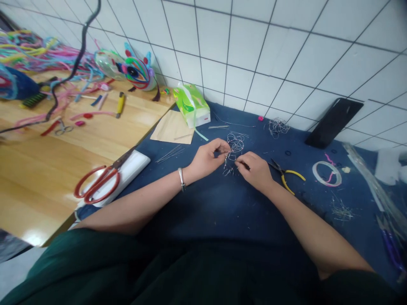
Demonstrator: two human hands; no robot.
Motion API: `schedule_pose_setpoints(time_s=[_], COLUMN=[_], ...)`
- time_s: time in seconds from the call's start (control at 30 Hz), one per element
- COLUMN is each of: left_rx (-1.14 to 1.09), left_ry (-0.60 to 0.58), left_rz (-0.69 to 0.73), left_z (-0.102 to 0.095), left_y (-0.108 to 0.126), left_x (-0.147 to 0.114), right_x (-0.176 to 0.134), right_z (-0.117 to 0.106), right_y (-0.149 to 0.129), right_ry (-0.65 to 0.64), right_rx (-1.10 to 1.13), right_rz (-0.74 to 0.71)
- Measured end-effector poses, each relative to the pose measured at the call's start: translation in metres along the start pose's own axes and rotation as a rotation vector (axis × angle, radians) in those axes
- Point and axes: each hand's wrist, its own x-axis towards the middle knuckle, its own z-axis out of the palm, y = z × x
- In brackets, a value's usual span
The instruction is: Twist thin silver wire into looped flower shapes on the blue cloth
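Note:
Between my hands is a looped silver wire figure (235,144), its twisted lower strands hanging over the dark blue cloth. My left hand (211,159) pinches the wire at its left side, thumb and forefinger closed around it. From the right, my right hand (254,169) closes thumb and fingertips on a lower wire strand. Just right of that hand lie pliers with yellow handles (288,176), jaws towards my fingers. Straight cut wires (171,153) rest on the cloth left of my left hand. The exact wire ends within my fingertips are too small to make out.
Orange-handled scissors (100,182) lie over a white box (133,169) at left. A green tissue pack (191,103) stands near the tiled wall. A black phone (333,123) leans there. A wire coil (327,173), wire scraps (341,210) and purple-handled pliers (391,243) lie right.

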Motion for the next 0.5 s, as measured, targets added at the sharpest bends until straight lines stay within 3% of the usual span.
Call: schedule_pose_setpoints(time_s=[0.1,0.27,0.5], left_rx=[0.222,0.37,0.474], left_ry=[-0.03,-0.037,-0.073], left_rz=[0.091,0.13,0.221], left_z=[-0.006,-0.006,0.0], left_y=[-0.003,-0.006,0.005], left_x=[0.003,0.004,-0.003], right_x=[0.002,0.004,0.002], right_z=[0.001,0.004,-0.013], right_y=[0.008,0.011,-0.025], right_ry=[-0.025,-0.009,-0.019], right_rx=[0.079,0.252,0.697], right_rz=[0.062,0.152,0.411])
